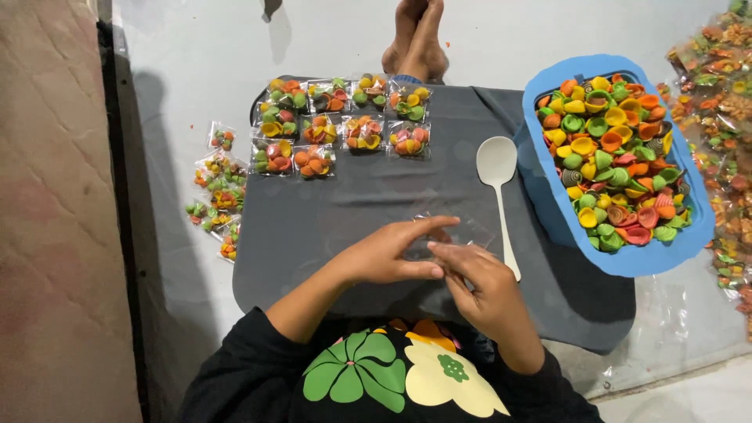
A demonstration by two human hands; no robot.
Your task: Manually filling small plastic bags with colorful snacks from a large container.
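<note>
My left hand (388, 254) and my right hand (478, 286) meet over the near part of a dark grey tray (329, 219) on my lap. Both pinch a small empty clear plastic bag (462, 233), the fingertips working at its edge. A white plastic spoon (498, 176) lies on the tray just right of the bag, its bowl pointing away from me. To the right stands a blue basket (627, 262) heaped with shell-shaped snacks (615, 160) in orange, green, yellow and red. Several filled small bags (345, 125) lie in rows at the tray's far left.
More filled bags (219, 196) lie loose on the grey floor left of the tray. A heap of packed bags (724, 141) runs along the right edge. Bare feet (415, 39) rest beyond the tray. A pinkish mat (55, 211) covers the left side.
</note>
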